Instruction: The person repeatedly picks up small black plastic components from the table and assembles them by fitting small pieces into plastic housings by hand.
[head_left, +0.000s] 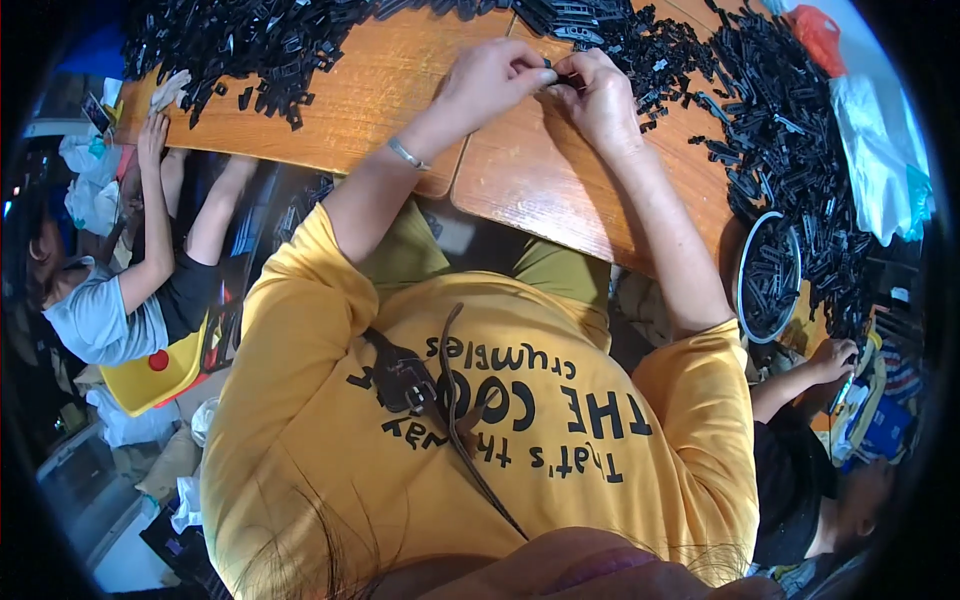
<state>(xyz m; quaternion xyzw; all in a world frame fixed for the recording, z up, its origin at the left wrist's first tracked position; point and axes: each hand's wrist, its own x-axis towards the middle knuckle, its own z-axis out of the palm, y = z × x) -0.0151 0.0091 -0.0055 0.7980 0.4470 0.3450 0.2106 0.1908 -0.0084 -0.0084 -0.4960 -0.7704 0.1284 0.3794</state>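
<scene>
Over the wooden table [400, 90], my left hand [497, 75] and my right hand [603, 98] meet with fingertips close together. Between them is a small black plastic piece [567, 80], mostly covered by the fingers. Both hands are closed in a pinch on it. Its exact kind is too small to make out. Just beyond my hands lie long black plastic parts [570, 18]. A heap of small black parts [655, 50] spreads close to my right hand.
Another pile of black parts [260, 50] covers the far left. A larger heap [790, 150] runs down the right, beside a white-rimmed tub [742, 275] of parts. White plastic bags [868, 150] and a red bag [818, 38] lie at right. People work at left [120, 300] and right [800, 480].
</scene>
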